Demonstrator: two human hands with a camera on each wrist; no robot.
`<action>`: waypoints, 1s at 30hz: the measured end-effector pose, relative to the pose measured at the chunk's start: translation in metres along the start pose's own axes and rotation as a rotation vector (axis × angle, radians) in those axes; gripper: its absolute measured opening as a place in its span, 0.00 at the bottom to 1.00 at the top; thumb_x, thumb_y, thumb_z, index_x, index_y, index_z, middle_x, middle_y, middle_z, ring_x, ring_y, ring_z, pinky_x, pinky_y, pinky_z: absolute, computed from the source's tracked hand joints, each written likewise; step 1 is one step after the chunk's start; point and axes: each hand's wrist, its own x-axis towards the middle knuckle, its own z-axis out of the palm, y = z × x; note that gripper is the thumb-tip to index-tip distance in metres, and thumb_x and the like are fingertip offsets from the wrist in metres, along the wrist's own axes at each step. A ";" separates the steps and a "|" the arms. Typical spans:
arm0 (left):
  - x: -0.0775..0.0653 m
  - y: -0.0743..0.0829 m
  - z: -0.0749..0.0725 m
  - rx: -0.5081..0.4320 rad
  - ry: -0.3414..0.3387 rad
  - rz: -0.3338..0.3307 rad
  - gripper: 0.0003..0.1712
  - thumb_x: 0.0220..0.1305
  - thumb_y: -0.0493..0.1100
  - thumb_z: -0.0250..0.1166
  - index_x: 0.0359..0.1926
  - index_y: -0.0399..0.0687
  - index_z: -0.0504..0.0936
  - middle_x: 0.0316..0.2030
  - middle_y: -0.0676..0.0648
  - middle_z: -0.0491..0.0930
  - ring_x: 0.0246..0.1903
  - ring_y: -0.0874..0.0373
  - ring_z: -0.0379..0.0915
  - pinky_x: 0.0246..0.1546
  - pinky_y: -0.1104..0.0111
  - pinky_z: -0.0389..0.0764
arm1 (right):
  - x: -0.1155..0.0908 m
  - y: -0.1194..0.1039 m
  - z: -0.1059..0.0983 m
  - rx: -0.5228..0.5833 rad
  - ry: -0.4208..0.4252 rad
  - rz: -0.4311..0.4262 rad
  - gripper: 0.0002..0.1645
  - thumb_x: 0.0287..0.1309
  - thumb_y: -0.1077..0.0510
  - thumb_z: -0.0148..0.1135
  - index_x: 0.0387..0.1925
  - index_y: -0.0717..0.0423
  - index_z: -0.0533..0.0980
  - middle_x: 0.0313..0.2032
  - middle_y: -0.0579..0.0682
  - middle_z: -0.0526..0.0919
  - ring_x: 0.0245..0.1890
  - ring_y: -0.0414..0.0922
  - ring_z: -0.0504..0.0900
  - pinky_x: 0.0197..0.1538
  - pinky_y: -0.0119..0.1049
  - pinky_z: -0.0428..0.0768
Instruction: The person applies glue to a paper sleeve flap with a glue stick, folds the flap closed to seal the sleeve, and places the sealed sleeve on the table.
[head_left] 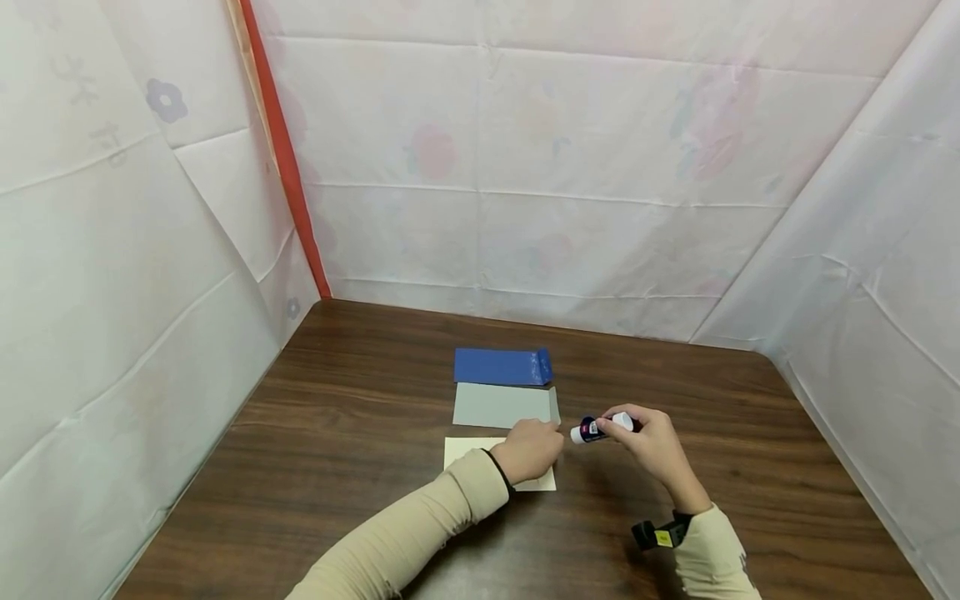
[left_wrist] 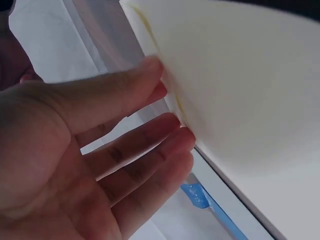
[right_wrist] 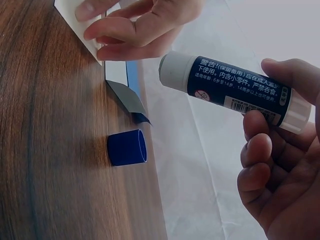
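A cream paper envelope (head_left: 463,448) lies nearest the person, partly covered by my left hand (head_left: 528,450). The thumb and fingertips of that hand pinch its right-end edge, where a creased strip shows in the left wrist view. My right hand (head_left: 658,442) grips an uncapped glue stick (right_wrist: 235,90) by its lower end, its white tip pointing left toward the left hand. Beneath it, a dark blue cap (right_wrist: 126,148) stands on the table. Beyond the cream envelope lies a grey-green envelope (head_left: 495,406) with its narrow flap at the right.
Farthest back on the wooden table (head_left: 337,417) is a blue envelope (head_left: 495,367), whitish smears on its right flap. White sheeting (head_left: 525,167) hangs behind and on both sides, with a red strip (head_left: 281,150) at the back left corner.
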 end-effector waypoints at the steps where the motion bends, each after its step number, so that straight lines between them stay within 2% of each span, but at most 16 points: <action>1: 0.001 0.000 -0.001 -0.013 -0.027 -0.005 0.03 0.58 0.45 0.68 0.29 0.55 0.86 0.45 0.52 0.85 0.26 0.59 0.78 0.23 0.69 0.79 | 0.000 0.000 0.000 -0.002 0.000 -0.002 0.11 0.59 0.52 0.68 0.35 0.56 0.84 0.26 0.51 0.83 0.17 0.34 0.68 0.19 0.31 0.69; 3: 0.002 0.000 -0.002 -0.040 -0.082 -0.018 0.05 0.52 0.48 0.74 0.27 0.57 0.86 0.52 0.51 0.83 0.29 0.58 0.80 0.25 0.69 0.80 | 0.000 -0.001 0.000 -0.005 0.003 -0.004 0.11 0.59 0.52 0.68 0.35 0.56 0.84 0.27 0.51 0.83 0.17 0.34 0.68 0.20 0.31 0.69; 6: 0.002 0.000 -0.003 -0.084 -0.142 -0.040 0.14 0.40 0.56 0.80 0.24 0.60 0.86 0.58 0.50 0.79 0.35 0.58 0.81 0.29 0.68 0.81 | 0.000 -0.003 0.001 0.000 0.001 -0.004 0.11 0.59 0.52 0.68 0.36 0.57 0.84 0.26 0.52 0.82 0.17 0.34 0.68 0.20 0.30 0.68; 9: 0.003 0.001 -0.002 -0.101 -0.152 -0.053 0.17 0.35 0.62 0.81 0.23 0.61 0.86 0.59 0.50 0.78 0.37 0.58 0.81 0.31 0.68 0.81 | 0.000 -0.004 0.001 0.010 0.000 -0.005 0.12 0.58 0.52 0.68 0.36 0.57 0.84 0.25 0.52 0.82 0.17 0.34 0.67 0.20 0.30 0.68; 14: 0.002 0.001 0.002 -0.068 -0.078 -0.046 0.13 0.39 0.58 0.80 0.23 0.62 0.87 0.53 0.51 0.82 0.31 0.59 0.80 0.26 0.69 0.80 | 0.000 -0.003 0.002 0.009 -0.001 -0.010 0.11 0.59 0.52 0.68 0.36 0.57 0.84 0.25 0.51 0.81 0.17 0.34 0.67 0.20 0.30 0.68; 19: 0.000 0.000 0.005 -0.008 0.031 -0.032 0.03 0.52 0.48 0.73 0.27 0.58 0.87 0.39 0.54 0.85 0.26 0.60 0.79 0.22 0.69 0.79 | 0.000 0.000 0.002 -0.001 -0.004 0.002 0.11 0.59 0.52 0.68 0.35 0.55 0.84 0.23 0.52 0.80 0.15 0.34 0.65 0.19 0.30 0.67; 22: -0.001 -0.001 0.004 0.008 0.041 -0.018 0.04 0.59 0.46 0.68 0.30 0.55 0.87 0.39 0.53 0.85 0.26 0.60 0.79 0.22 0.69 0.79 | 0.000 0.001 0.002 0.001 -0.001 0.006 0.11 0.58 0.51 0.68 0.35 0.55 0.84 0.23 0.53 0.81 0.15 0.34 0.66 0.19 0.31 0.67; 24: -0.001 -0.001 0.003 -0.002 0.014 -0.010 0.04 0.61 0.44 0.67 0.32 0.54 0.87 0.44 0.52 0.85 0.28 0.59 0.80 0.24 0.69 0.80 | 0.000 0.000 0.002 -0.001 0.001 0.003 0.11 0.59 0.51 0.68 0.35 0.55 0.84 0.24 0.54 0.82 0.16 0.34 0.66 0.19 0.31 0.68; 27: -0.001 -0.003 0.001 -0.037 -0.063 -0.004 0.04 0.61 0.42 0.67 0.34 0.55 0.88 0.53 0.52 0.82 0.35 0.58 0.82 0.29 0.69 0.82 | 0.000 -0.001 0.002 -0.003 0.006 0.003 0.11 0.58 0.51 0.68 0.35 0.55 0.84 0.25 0.54 0.82 0.16 0.34 0.67 0.19 0.31 0.68; 30: -0.001 -0.004 0.000 -0.087 -0.141 -0.013 0.04 0.54 0.45 0.73 0.32 0.56 0.87 0.60 0.51 0.77 0.41 0.58 0.81 0.33 0.68 0.82 | 0.000 -0.001 0.001 -0.005 0.004 0.004 0.11 0.58 0.51 0.68 0.35 0.55 0.84 0.24 0.52 0.82 0.16 0.34 0.67 0.19 0.31 0.68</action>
